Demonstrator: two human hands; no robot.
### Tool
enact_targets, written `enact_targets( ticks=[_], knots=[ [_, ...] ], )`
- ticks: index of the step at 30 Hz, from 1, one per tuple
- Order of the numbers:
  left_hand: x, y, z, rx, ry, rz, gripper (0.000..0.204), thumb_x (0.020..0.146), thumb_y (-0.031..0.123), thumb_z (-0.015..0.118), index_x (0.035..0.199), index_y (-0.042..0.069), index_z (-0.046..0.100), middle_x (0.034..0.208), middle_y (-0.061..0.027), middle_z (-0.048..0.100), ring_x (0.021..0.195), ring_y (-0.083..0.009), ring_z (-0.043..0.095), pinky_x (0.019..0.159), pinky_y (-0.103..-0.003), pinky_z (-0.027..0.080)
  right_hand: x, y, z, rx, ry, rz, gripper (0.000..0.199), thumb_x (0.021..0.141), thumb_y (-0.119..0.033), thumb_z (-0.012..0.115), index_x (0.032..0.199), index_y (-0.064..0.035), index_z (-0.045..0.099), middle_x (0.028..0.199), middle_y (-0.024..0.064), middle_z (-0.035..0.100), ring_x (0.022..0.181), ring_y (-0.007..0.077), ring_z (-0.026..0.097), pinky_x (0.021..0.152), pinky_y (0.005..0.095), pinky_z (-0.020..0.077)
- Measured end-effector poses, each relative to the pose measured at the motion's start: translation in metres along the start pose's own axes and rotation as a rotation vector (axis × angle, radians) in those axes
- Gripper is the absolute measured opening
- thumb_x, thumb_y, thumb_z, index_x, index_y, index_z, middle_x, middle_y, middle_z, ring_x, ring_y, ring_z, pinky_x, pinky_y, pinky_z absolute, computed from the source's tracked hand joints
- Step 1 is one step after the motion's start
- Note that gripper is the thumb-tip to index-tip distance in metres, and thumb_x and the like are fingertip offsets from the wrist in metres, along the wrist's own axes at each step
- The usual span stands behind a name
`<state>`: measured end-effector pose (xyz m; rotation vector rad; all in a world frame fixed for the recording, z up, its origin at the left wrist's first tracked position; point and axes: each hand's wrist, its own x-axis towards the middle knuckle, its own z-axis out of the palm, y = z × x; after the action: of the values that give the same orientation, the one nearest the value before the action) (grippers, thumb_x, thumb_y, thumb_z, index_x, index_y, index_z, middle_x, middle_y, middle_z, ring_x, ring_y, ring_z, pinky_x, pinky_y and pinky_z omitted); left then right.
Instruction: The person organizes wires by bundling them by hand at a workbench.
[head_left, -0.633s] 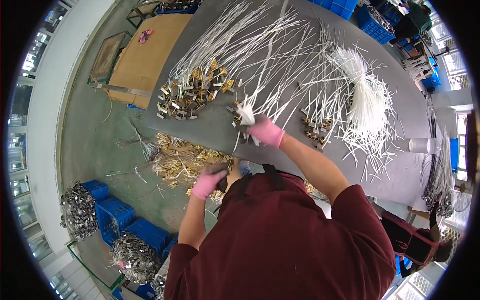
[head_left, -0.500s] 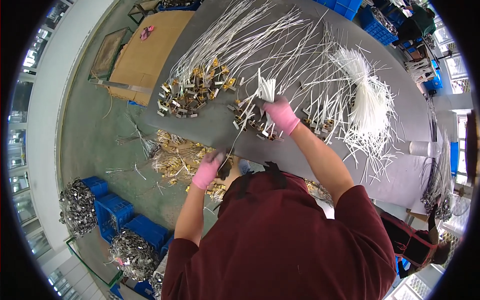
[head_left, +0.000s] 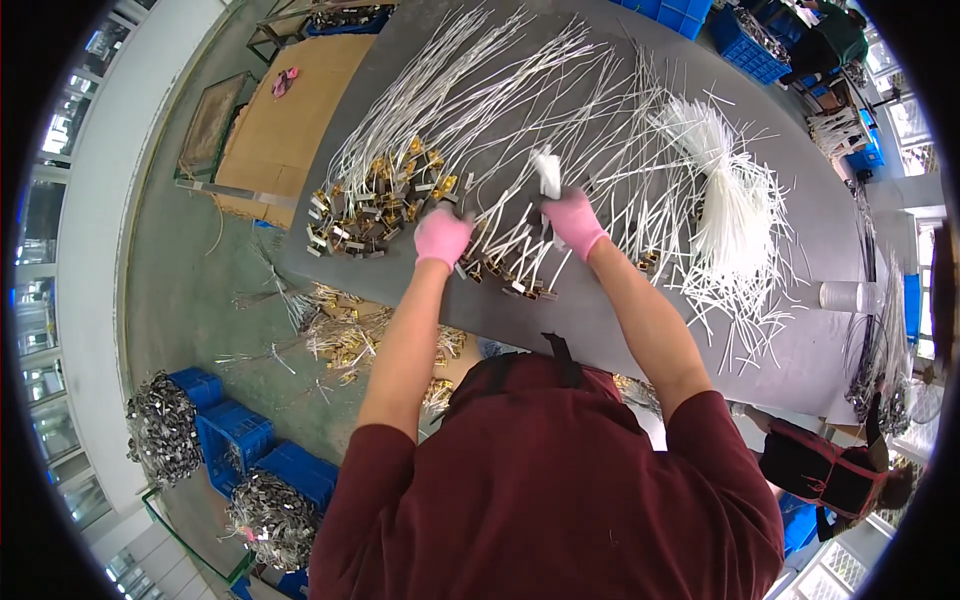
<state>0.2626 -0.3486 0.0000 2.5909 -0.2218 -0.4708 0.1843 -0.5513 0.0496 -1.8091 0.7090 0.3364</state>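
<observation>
We see a short, compact white bundle (head_left: 547,172) held in the right hand (head_left: 571,221), its blunt end standing out at the hand's 11 o'clock. At that hand's 8 o'clock we find a loose row of white leads (head_left: 508,250) ending in small grey-and-brassy metal pieces (the finer detail is too small for us to read). The left hand (head_left: 441,236), its fingers blurred, is just beside these leads. At its 10 o'clock we see a jumbled heap of similar metal ends (head_left: 365,215), with long white strands fanning toward 1 o'clock.
</observation>
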Motion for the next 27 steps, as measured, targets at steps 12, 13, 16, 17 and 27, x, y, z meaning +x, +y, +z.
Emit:
enact_targets(
  ticks=[12, 13, 16, 17, 27],
  knots=[
    [-0.025, -0.023, -0.067, -1.693, -0.269, -0.014, 0.017, 0.076, 0.001, 0.061, 0.091, -0.002, 0.053, 0.101, -0.0200, 0.062, 0.089, -0.0297, 0.062, 0.080, -0.044, 0.052, -0.015, 0.029, 0.082, 0.398, 0.017, -0.058, 0.041, 0.077, -0.026, 0.071, 0.100, 0.0063, 0.060, 0.081, 0.0098, 0.065, 0.066, 0.0185, 0.062, 0.058, 0.0322, 0.0507],
    [-0.043, -0.034, -0.070, -1.768, -0.247, -0.013, 0.016, 0.075, 0.001, 0.061, 0.089, 0.000, 0.052, 0.101, -0.0197, 0.062, 0.089, -0.0293, 0.061, 0.080, -0.043, 0.051, -0.032, 0.000, 0.085, 0.439, -0.036, 0.074, 0.039, 0.078, -0.025, 0.071, 0.099, 0.0059, 0.060, 0.080, 0.0099, 0.065, 0.066, 0.0192, 0.062, 0.059, 0.0323, 0.0503],
    [-0.099, -0.077, -0.068, -1.702, -0.218, -0.149, 0.028, 0.077, 0.011, 0.066, 0.101, 0.003, 0.055, 0.095, -0.0149, 0.062, 0.078, -0.0246, 0.059, 0.068, -0.037, 0.051, -0.022, 0.003, 0.114, 0.786, -0.121, 0.101, 0.034, 0.080, -0.021, 0.068, 0.100, 0.0046, 0.060, 0.081, 0.0106, 0.064, 0.070, 0.0218, 0.063, 0.062, 0.0351, 0.0503],
    [-0.126, -0.091, -0.069, -1.696, -0.214, -0.151, 0.028, 0.077, 0.011, 0.066, 0.101, 0.003, 0.055, 0.095, -0.0149, 0.062, 0.078, -0.0246, 0.059, 0.068, -0.037, 0.051, -0.010, 0.004, 0.125, 0.756, -0.054, 0.130, 0.032, 0.080, -0.020, 0.067, 0.100, 0.0043, 0.060, 0.081, 0.0108, 0.064, 0.071, 0.0225, 0.063, 0.062, 0.0360, 0.0506],
    [-0.367, -0.242, -0.076, -1.404, 0.073, -0.347, 0.053, 0.086, 0.016, 0.060, 0.133, -0.002, 0.043, 0.055, 0.0033, 0.033, 0.041, -0.0064, 0.031, 0.038, -0.022, 0.026, -0.024, -0.012, 0.152, 0.767, 0.143, -0.007, 0.058, 0.077, -0.028, 0.072, 0.116, 0.0091, 0.050, 0.105, 0.0176, 0.061, 0.092, 0.0255, 0.056, 0.081, 0.0378, 0.0432]
  ],
)
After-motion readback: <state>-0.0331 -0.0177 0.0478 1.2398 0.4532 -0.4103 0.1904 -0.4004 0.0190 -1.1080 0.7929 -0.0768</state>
